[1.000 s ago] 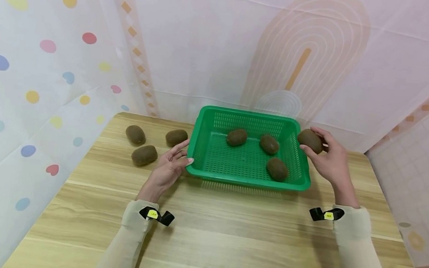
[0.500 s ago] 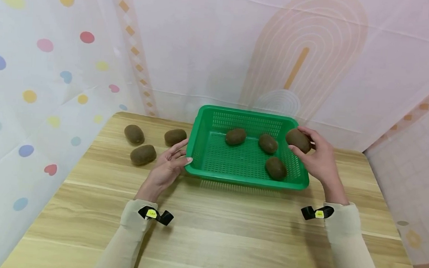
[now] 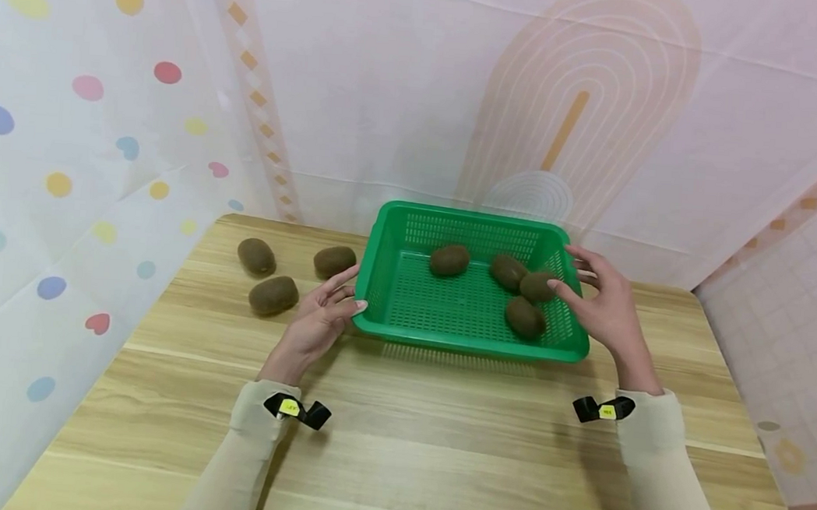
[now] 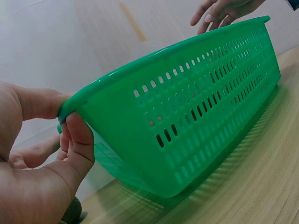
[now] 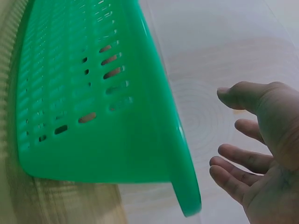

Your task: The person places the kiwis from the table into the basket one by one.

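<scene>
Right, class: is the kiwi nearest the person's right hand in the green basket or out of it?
In. That kiwi lies inside the green basket beside two others, and the right hand above the rim has open fingers holding nothing.

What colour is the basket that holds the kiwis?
Green: the basket shows best in the head view.

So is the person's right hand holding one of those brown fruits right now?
No, the right hand is open with its fingers spread by the basket, and the nearest fruit lies loose inside it.
</scene>
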